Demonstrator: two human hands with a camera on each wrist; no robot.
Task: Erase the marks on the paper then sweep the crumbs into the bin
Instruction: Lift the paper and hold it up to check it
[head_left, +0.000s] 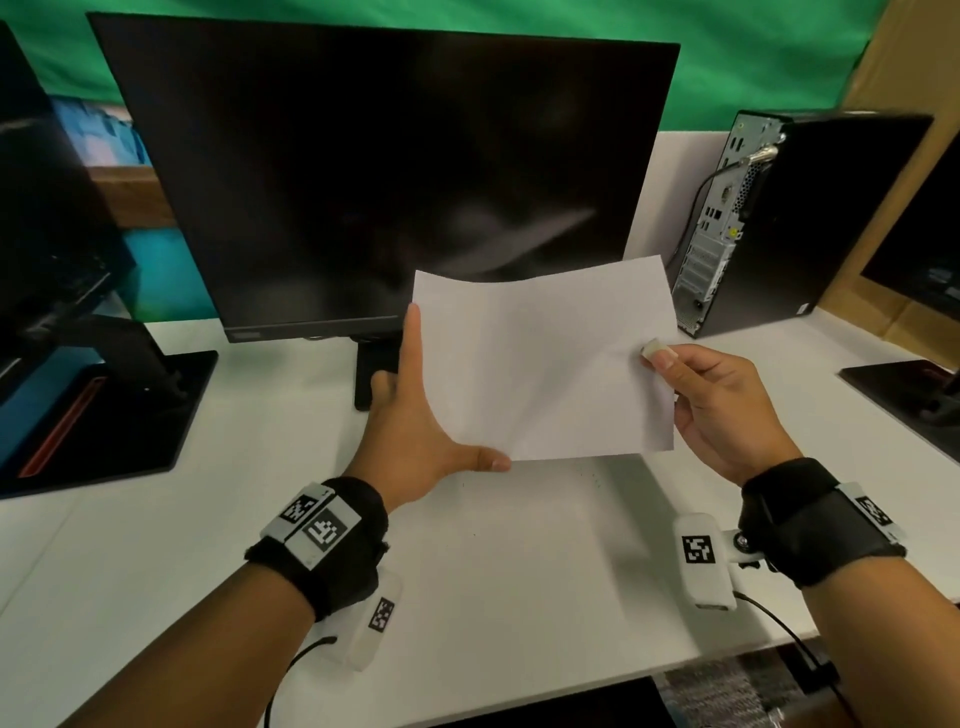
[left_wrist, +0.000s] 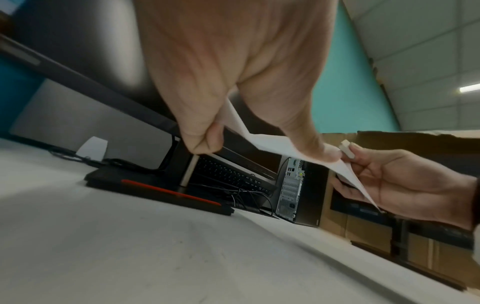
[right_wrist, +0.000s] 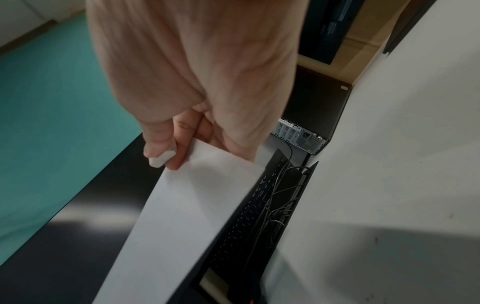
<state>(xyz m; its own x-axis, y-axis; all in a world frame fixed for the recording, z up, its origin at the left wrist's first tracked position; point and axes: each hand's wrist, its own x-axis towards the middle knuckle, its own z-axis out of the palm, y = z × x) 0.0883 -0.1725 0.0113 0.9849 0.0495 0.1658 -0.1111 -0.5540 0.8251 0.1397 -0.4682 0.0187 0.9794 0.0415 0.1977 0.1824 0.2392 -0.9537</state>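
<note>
A white sheet of paper is lifted off the white desk, in front of the monitor. My left hand pinches its lower left edge, thumb on top and fingers behind, as the left wrist view shows. My right hand grips the sheet's right edge and pinches a small white eraser between thumb and forefinger against it. The eraser also shows in the right wrist view. A few dark crumbs lie on the desk under the sheet. I see no marks on the paper and no bin.
A dark monitor stands just behind the paper, with a keyboard behind its stand. A black computer tower is at the back right. Other monitor bases sit at the left and the far right.
</note>
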